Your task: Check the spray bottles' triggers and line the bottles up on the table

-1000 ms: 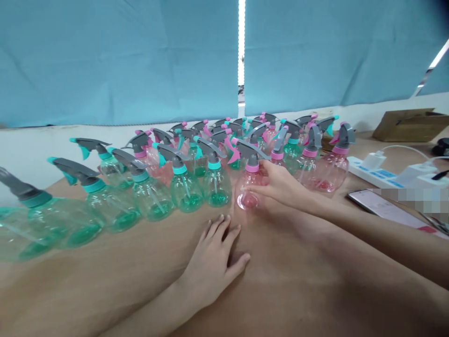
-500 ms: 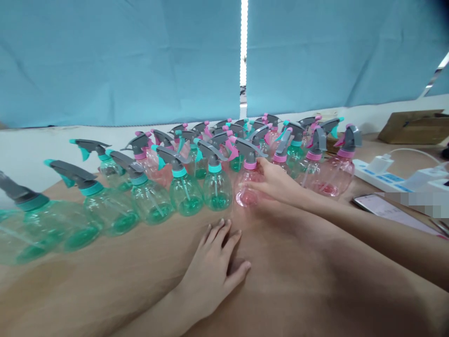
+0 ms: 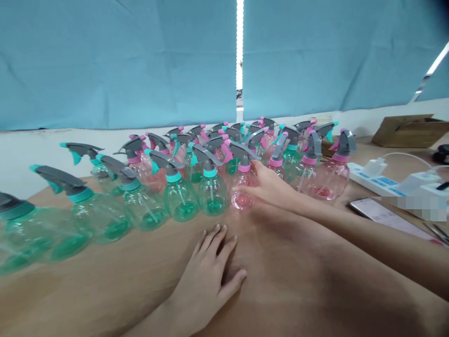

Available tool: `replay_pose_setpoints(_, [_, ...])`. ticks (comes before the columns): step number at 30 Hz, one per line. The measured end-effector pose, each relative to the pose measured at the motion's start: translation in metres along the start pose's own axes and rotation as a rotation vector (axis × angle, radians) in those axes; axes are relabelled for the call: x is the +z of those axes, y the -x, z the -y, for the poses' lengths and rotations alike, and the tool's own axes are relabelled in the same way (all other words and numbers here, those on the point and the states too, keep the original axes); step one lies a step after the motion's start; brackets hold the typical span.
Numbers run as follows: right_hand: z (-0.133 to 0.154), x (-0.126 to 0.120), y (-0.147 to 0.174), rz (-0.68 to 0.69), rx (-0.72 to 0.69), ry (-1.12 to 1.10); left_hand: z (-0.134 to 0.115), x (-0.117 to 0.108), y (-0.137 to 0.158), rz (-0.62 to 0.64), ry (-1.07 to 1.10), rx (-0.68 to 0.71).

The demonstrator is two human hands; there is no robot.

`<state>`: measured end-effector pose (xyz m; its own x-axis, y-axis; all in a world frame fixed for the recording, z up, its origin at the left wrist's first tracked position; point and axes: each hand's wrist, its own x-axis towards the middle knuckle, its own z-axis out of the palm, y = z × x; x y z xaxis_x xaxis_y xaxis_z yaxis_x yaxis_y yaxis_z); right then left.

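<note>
My right hand (image 3: 268, 187) is wrapped round the side of a pink spray bottle (image 3: 242, 187) with a grey trigger head, which stands upright at the right end of the front row. Its far fingers are hidden behind the bottle. Flat on the wooden table (image 3: 280, 290), my left hand (image 3: 206, 271) lies with its fingers spread, holding nothing. Just left of the pink bottle stands a green spray bottle (image 3: 213, 194) with a turquoise collar. Another green spray bottle (image 3: 180, 196) is beside it, and several more run off to the left.
Several pink and green spray bottles crowd behind the front row, among them a pink one (image 3: 331, 175) at the right. Further right are a white power strip (image 3: 382, 180) with plugs, a phone (image 3: 389, 217) and a cardboard box (image 3: 409, 131). A blue curtain (image 3: 140, 61) hangs behind.
The view has shifted slightly, so the bottles and both hands sit a little further left in it. My right hand keeps its hold on the pink spray bottle; my left hand stays flat.
</note>
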<state>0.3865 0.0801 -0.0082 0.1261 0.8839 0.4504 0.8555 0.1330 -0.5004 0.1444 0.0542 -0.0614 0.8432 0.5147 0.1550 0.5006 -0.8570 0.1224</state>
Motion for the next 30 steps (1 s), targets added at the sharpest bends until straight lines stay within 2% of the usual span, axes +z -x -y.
replay_pose_setpoints(6, [0.007,-0.017,0.019,-0.019,-0.018,-0.099,0.0,0.0,0.0,-0.001,-0.021,0.0])
replay_pose_setpoints(10, [0.003,-0.037,0.037,-0.024,0.042,-0.151,0.001,0.001,0.0,0.005,-0.041,0.009])
replay_pose_setpoints(17, [-0.023,-0.06,0.049,-0.163,0.171,0.038,0.006,0.006,0.002,-0.048,-0.063,0.024])
replay_pose_setpoints(24, [-0.033,-0.051,0.029,-0.225,0.265,0.14,0.011,0.008,0.001,-0.131,-0.107,0.047])
replay_pose_setpoints(30, [-0.035,-0.035,0.012,-0.207,0.291,0.176,0.015,0.012,0.003,-0.16,-0.165,0.05])
